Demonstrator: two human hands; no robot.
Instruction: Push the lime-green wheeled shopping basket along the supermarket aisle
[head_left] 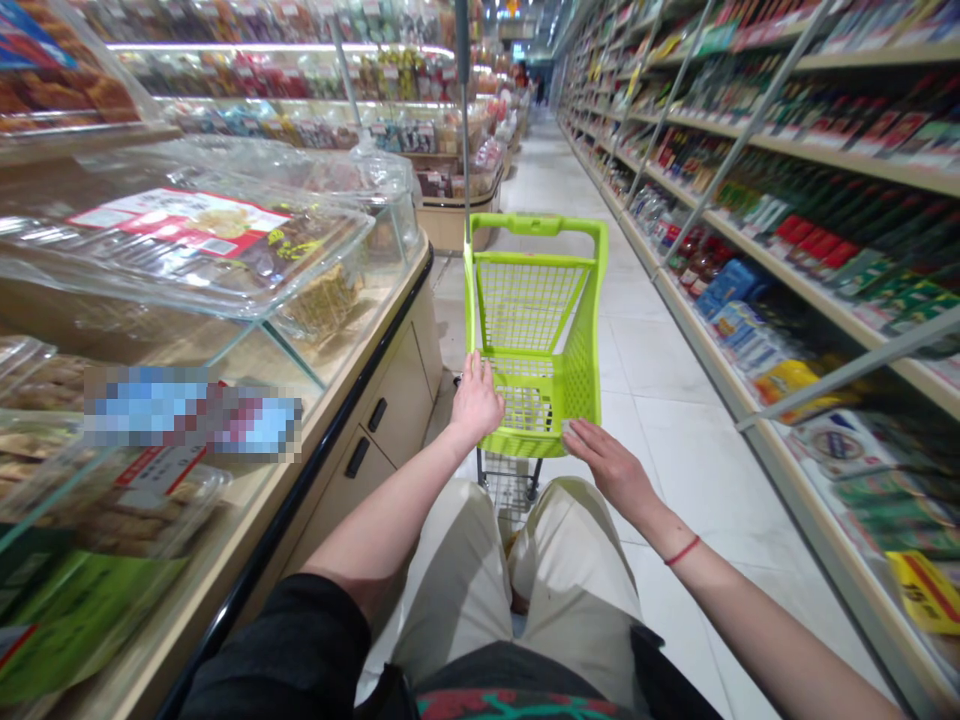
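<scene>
Green plastic shopping cart [529, 300] touched by left hand [474, 402] and right hand [606, 468] (both grips open).

Square patch on glass display case [191, 412] pixelated, contents beneath unreadable. Lower frame of green shopping cart [577, 390] partly hidden by trousered knees [465, 570]. Person at far end of aisle [521, 78] too small to make out. Packet labels on right shelves [840, 180] blurred, unreadable. Yellow price tag [926, 592] cut off by right edge; right forearm [780, 640] cut off by near edge.
</scene>
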